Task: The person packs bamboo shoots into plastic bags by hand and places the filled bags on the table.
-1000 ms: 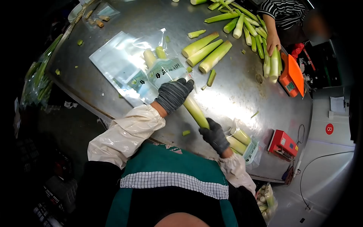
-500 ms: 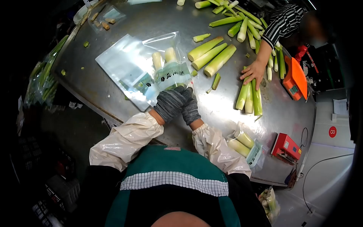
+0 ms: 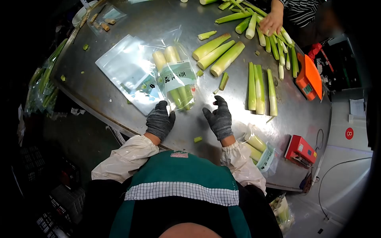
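Observation:
My left hand [image 3: 160,122], in a grey glove, is at the lower left of a clear bag of stalks [image 3: 178,83]; its fingers are apart and hold nothing. To the right, my right hand [image 3: 219,119] hovers over the metal table [image 3: 186,131] with thumb and fingers spread, also holding nothing. Two pale-topped green stalks lie inside the labelled bag. Under its left side is a stack of flat clear bags [image 3: 127,67]. Three thick stalks [image 3: 217,55] lie beyond the bag to the right, near a small cut piece [image 3: 223,81].
Three slimmer stalks [image 3: 260,90] lie right of centre. A co-worker's hand [image 3: 272,22] touches the stalk pile [image 3: 274,41] by an orange scale [image 3: 309,79]. Another filled bag [image 3: 260,152] and a red device [image 3: 300,150] sit at the right edge.
My hands have parted, leaving the bag with both stalks inside on the table. The co-worker's hand has let go of three slim stalks and moved back to the pile.

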Motion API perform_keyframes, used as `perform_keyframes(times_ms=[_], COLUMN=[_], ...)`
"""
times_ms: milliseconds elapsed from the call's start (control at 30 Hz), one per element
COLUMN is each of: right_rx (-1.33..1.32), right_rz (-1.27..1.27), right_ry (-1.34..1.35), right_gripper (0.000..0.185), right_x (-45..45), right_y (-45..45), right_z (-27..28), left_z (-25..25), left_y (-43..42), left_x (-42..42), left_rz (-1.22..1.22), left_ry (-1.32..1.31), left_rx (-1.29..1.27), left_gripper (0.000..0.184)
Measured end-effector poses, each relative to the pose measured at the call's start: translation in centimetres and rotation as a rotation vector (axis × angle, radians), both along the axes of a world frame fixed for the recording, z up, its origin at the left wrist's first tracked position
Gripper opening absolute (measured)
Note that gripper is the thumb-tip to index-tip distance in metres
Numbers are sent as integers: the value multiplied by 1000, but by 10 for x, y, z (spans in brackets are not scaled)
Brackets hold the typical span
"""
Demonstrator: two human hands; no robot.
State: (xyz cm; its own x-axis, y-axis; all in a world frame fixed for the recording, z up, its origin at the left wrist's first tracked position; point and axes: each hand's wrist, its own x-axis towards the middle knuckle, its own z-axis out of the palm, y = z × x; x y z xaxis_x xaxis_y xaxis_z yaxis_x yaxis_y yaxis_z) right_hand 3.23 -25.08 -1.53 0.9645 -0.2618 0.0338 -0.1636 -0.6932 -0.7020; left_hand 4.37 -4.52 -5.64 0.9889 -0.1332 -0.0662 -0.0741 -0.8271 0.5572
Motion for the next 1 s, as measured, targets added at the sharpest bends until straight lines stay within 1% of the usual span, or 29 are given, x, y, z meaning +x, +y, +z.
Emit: perform_keyframes(times_ms=[33, 67, 100, 133, 167, 200, 267, 333, 367, 400, 433, 467, 500, 533, 567, 600, 633, 667, 700, 733, 767, 800, 867, 900, 933, 967, 1000], right_rx=[42, 85, 516, 433, 358, 281, -54, -143, -399, -481, 195, 861, 917, 979, 956, 930, 716, 602, 448, 384, 320, 317, 299, 281, 284, 322, 363], right_rz=[10, 19, -51, -54, -10, 24, 195, 297, 664, 756, 622, 442, 458, 482, 449, 418, 550, 496, 595, 637, 676, 702, 732, 737, 684, 559, 427], right_ry=[83, 165, 440, 501, 430, 358, 226, 80, -197, -308, -119, 62, 101, 143, 124, 101, -64, 15, -109, -160, -214, -245, -310, -349, -320, -227, -132], right_gripper=[44, 44, 44, 39, 36, 34, 26, 18, 14, 16, 19, 24, 25, 26, 25, 25, 26, 27, 28, 28, 28, 25, 25, 27, 26, 27, 27], right_x=[10, 19, 28, 37, 41, 44, 52, 67, 79, 89, 79, 71, 73, 75, 76, 73, 60, 54, 62, 59, 56, 51, 32, 19, 8, -8, -24], right_y=[-1, -2, 0, 0, 0, 1, 1, -4, -15, -18, -12, -6, -4, -1, -7, -18, -27, -25, -37, -46, -55, -64, -83, -94, -102, -108, -114], right_z=[-14, -28, -19, -34, -52, -62, -33, 14, 48, 83, 133, 171, 179, 186, 199, 213, 227, 240, 234, 229, 225, 229, 233, 232, 235, 236, 235], left_z=[6, 7, 7, 5, -10, -8, 4, 20, 52, 93, 130, 186, 217, 236, 248, 256, 263, 268, 272, 275, 271, 261, 293, 284, 257, 225, 208], left_y=[-7, -7, -6, -6, -2, 2, 5, 21, 37, 43, 57, 43, 42, 44, 46, 46, 45, 41, 34, 28, 18, 6, 0, -4, -10, -15, -28], left_x=[-3, 0, 4, 7, 9, 10, 14, 37, 48, 51, 60, 48, 42, 38, 37, 37, 39, 42, 41, 38, 37, 30, 21, 14, 4, -11, -21], left_rz=[74, 66, 46, 24, 1, -24, -108, -74, -223, 4, 93, 123, 72, 28, 21, -84, -176, -168, -234, -301, -230, -111, -417, -498, -579, -676, -791], left_ry=[-89, -95, -47, 0, -7, -15, -122, -110, -574, -398, -311, -468, -583, -694, -691, -617, -553, -565, -542, -496, -440, -597, -376, -406, -520, -649, -694], left_rx=[-58, -56, -19, 16, -20, -26, 28, 139, 73, -341, -612, -704, -502, -289, -285, -298, -313, -316, -434, -544, -559, -576, -417, -348, -254, -137, -63], left_gripper=[32, 32, 28, 24, 19, 19, 17, 17, 18, 18, 16, 12, 11, 10, 10, 11, 13, 13, 13, 14, 13, 9, 7, 10, 14, 19, 23])
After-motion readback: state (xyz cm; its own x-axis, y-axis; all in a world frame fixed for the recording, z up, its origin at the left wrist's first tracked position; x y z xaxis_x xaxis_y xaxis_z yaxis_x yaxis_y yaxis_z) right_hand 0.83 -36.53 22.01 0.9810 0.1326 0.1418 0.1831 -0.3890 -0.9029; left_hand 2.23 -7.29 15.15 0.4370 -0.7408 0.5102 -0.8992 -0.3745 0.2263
